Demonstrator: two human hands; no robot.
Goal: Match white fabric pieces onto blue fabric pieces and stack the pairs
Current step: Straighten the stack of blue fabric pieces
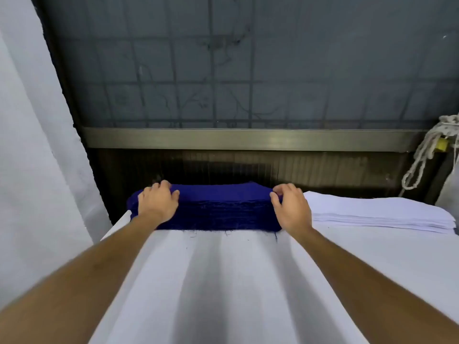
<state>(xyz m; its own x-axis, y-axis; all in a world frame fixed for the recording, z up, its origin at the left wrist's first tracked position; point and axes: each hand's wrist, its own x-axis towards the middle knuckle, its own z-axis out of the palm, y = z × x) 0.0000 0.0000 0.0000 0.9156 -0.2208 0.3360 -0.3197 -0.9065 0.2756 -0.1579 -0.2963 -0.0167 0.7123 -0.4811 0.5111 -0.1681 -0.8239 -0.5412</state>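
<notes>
Seemingly both hands (159, 202) (291, 210) round blue stack (219, 207)

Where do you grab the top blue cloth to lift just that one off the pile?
Pinch only the top layer at its two short ends, one hand from each side. The blue pile is wide and soft, so one grip in the middle would probably let the piece sag. The left hand and right hand sit at those top end edges, fingers curled.

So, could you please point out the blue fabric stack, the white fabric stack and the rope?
blue fabric stack (218, 193): head view, middle of its top face.
white fabric stack (372, 209): head view, top sheet.
rope (448, 124): head view, knotted bundle at top.
</notes>
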